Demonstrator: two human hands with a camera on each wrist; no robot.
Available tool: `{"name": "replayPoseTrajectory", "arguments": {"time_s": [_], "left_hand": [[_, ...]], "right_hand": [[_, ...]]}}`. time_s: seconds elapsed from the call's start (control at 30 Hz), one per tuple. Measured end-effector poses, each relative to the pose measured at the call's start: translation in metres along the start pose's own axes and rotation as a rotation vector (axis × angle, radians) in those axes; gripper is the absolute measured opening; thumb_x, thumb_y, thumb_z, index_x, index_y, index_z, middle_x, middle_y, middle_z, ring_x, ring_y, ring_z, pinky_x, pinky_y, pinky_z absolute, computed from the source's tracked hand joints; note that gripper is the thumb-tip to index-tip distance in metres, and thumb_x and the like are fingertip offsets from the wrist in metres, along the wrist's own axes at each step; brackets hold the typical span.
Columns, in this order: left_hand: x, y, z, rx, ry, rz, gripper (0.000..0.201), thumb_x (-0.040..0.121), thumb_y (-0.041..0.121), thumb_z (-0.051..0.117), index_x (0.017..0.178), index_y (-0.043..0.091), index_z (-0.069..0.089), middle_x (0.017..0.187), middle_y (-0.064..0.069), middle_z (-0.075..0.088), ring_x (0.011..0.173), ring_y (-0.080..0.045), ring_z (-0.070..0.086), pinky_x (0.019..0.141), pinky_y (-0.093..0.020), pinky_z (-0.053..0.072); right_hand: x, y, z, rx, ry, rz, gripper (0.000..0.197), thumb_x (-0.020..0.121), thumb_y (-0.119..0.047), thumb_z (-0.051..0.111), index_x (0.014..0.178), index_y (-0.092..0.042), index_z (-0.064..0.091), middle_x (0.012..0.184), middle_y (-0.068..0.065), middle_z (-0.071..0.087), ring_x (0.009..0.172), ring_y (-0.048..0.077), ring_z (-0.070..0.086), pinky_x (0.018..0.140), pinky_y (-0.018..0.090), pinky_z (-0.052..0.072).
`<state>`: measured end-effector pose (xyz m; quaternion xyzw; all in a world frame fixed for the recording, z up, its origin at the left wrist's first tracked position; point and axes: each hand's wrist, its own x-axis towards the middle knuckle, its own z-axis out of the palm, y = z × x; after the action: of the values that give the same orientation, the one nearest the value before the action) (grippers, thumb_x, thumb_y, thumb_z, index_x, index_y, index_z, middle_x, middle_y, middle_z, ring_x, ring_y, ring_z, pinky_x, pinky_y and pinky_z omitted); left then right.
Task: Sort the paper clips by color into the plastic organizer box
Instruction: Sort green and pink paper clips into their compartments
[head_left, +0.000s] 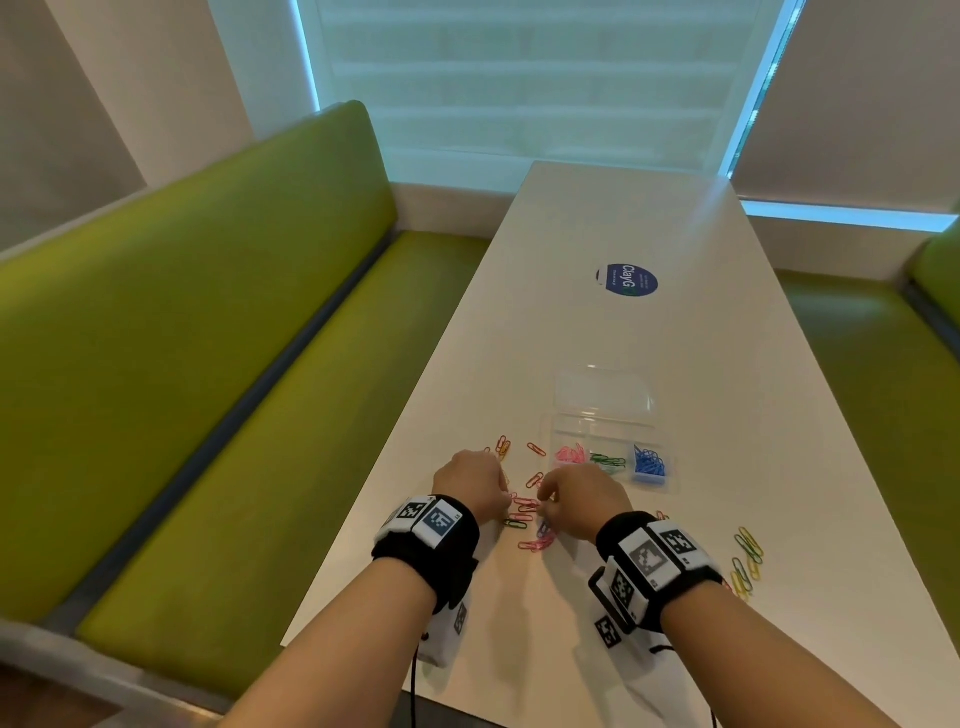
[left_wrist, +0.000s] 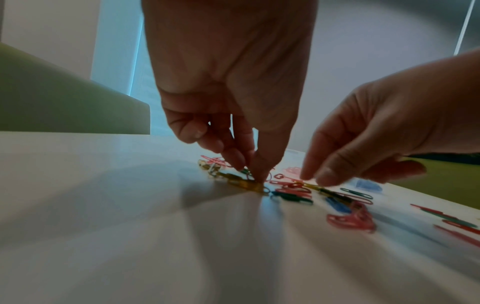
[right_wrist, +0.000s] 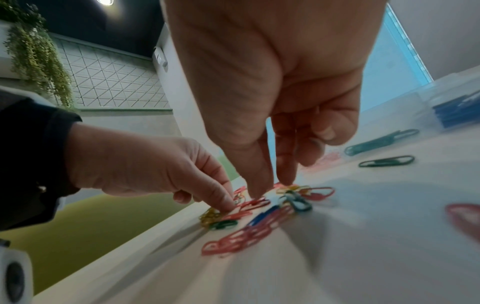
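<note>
box (head_left: 652, 480): pink, green, blue clips filed; mixed clips (head_left: 527, 506) loose on worktop (head_left: 675, 332), yellow unsorted; left hand (head_left: 470, 480) fingers pinching a yellow clip (left_wrist: 255, 186), right hand (head_left: 584, 499) fingers narrow, empty

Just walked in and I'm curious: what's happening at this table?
A person is sorting paper clips by color. Both the left hand and right hand pick at a mixed pile on the white table. The clear organizer box already holds pink, green and blue clips; yellow clips lie loose at the right.
</note>
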<state>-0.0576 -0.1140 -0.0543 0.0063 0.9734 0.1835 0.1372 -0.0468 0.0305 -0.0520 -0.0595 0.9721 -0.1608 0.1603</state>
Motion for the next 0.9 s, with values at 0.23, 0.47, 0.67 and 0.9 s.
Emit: {"name": "replayPoseTrajectory", "arguments": {"time_s": [0.23,0.47,0.67,0.9], "left_hand": [[-0.006,-0.008,-0.001,-0.045,0.039,-0.025,0.016,0.084,0.024,0.06,0.096,0.017,0.068,0.104,-0.003,0.069,0.097,-0.021,0.063,0.083,-0.031,0.051],[-0.009,-0.009,-0.005,-0.09,0.089,-0.011,0.015,0.085,0.021,0.058,0.095,0.018,0.068,0.103,-0.002,0.069,0.098,-0.021,0.063,0.082,-0.029,0.049],[-0.008,-0.007,-0.006,-0.114,0.104,0.011,0.018,0.086,0.019,0.055,0.099,0.02,0.067,0.106,0.0,0.068,0.101,-0.02,0.061,0.08,-0.028,0.046],[-0.005,-0.004,-0.009,-0.116,0.114,0.02,0.019,0.087,0.02,0.055,0.101,0.022,0.067,0.107,0.001,0.068,0.102,-0.019,0.06,0.083,-0.03,0.048]], "right_hand": [[0.001,-0.011,0.007,0.0,0.013,0.025,0.02,0.09,-0.027,0.059,0.107,-0.021,0.068,0.115,0.001,0.063,0.105,0.018,0.059,0.093,0.033,0.05],[0.004,-0.009,0.003,0.051,0.017,0.049,0.023,0.088,-0.029,0.062,0.108,-0.019,0.067,0.11,0.0,0.066,0.1,0.016,0.062,0.091,0.034,0.052],[0.005,-0.018,0.007,-0.008,-0.031,0.067,0.016,0.085,-0.027,0.065,0.098,-0.018,0.068,0.105,0.002,0.066,0.097,0.017,0.063,0.089,0.034,0.053],[0.007,-0.014,0.009,0.027,-0.119,0.115,0.017,0.084,-0.02,0.062,0.095,-0.01,0.068,0.098,0.004,0.068,0.092,0.018,0.064,0.086,0.033,0.055]]}}
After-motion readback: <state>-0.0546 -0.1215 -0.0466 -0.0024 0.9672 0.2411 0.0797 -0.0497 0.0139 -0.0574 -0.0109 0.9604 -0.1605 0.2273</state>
